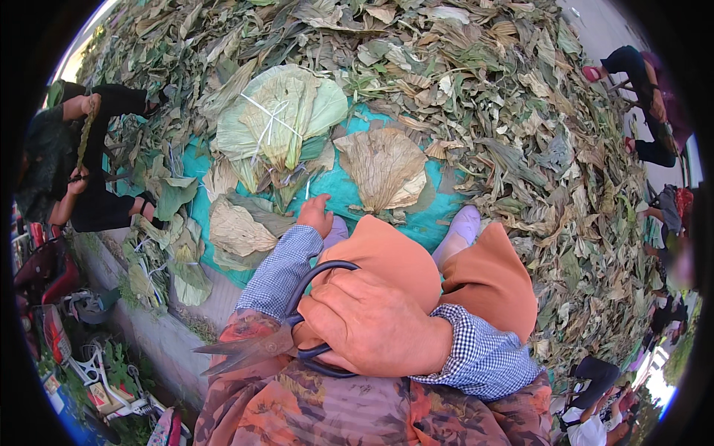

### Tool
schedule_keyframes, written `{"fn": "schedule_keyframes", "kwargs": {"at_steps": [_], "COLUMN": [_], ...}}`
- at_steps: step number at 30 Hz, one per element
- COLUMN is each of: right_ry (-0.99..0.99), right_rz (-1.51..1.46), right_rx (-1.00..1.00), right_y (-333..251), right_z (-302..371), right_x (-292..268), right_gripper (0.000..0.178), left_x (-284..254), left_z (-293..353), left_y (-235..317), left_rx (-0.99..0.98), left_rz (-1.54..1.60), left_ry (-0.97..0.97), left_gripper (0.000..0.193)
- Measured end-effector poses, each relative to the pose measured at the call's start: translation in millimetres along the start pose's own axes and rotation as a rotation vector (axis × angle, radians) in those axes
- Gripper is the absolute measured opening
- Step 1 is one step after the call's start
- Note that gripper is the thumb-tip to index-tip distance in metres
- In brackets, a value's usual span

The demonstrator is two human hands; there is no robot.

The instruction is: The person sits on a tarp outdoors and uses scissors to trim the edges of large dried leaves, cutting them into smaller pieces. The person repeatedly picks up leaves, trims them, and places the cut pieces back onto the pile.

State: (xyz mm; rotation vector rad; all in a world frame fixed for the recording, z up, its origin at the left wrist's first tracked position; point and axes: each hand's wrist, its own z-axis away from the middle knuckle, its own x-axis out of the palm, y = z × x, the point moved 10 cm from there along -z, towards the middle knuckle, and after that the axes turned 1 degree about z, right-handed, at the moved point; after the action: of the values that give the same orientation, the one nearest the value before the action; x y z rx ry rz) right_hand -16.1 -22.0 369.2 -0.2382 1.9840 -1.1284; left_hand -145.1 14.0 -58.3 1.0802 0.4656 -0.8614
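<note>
My right hand [364,320] is wrapped round the dark-looped handles of a large pair of scissors [256,347] over my lap. The worn metal blades point left and stand apart. My left hand [316,215] reaches forward beside my knee, its fingers partly visible and apart, with nothing plainly held. Just ahead of it lie dried leaves, a pale fan-shaped one [239,229] to its left and a brown one [383,167] to its right. Beyond sits a stacked bundle of large green leaves [282,119], tied crosswise with white string [271,119].
A turquoise sheet [338,189] lies under the leaves at my feet. Heaps of dry leaves [520,186] spread ahead and to the right. A person in dark clothes [82,160] sits at the left, above parked cycles [104,386]. More people [643,97] sit along the right edge.
</note>
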Motion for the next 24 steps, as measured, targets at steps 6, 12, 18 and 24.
{"fn": "schedule_keyframes", "kwargs": {"at_steps": [6, 12, 18, 24], "right_ry": [0.088, 0.085, 0.062, -0.054], "right_rz": [-0.083, -0.08, -0.051, -0.033], "right_rx": [0.081, 0.181, 0.149, 0.098], "right_y": [19, 36, 34, 18], "right_z": [9, 18, 21, 21], "right_x": [-14, -21, -22, -10], "right_gripper": [0.04, 0.036, 0.036, 0.051], "left_x": [99, 130, 126, 23], "left_z": [-30, -38, -49, -30], "left_y": [88, 97, 83, 81], "left_rx": [0.021, 0.207, 0.218, 0.095], "left_rz": [-0.228, -0.599, -0.624, 0.11], "left_ry": [-0.59, -0.793, -0.642, 0.032], "left_gripper": [0.076, 0.076, 0.042, 0.023]}}
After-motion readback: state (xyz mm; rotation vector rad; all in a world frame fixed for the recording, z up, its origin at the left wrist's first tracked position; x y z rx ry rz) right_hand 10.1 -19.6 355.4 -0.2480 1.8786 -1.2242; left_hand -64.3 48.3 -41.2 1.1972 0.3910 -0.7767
